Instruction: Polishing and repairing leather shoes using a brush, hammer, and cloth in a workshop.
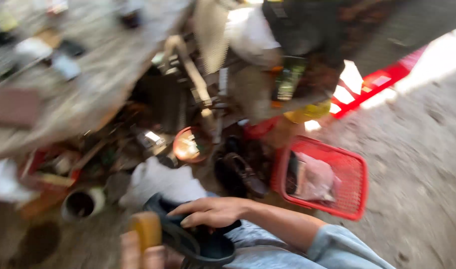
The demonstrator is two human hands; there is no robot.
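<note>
Looking down through the head view, motion-blurred: the right hand is reaching in from the lower right, forearm running across the lap, sleeve pale blue, palm down, fingers extended and lying flat over the top of a dark shoe, touching it, not curled around it. The shoe is sitting on the person's lap at the bottom centre, opening facing up. The left hand is coming up at the bottom edge just left of the shoe, fingers closed around a tan rounded block, maybe a brush or sponge, too blurred to tell which. Beyond the knees, on the sandy ground: a pair of dark leather shoes, a red plastic basket holding a crumpled pale bag to their right, an open round red tin to their left, a white cloth, and a white cup lying on its side further left. A cluttered wooden bench is filling the upper left.
</note>
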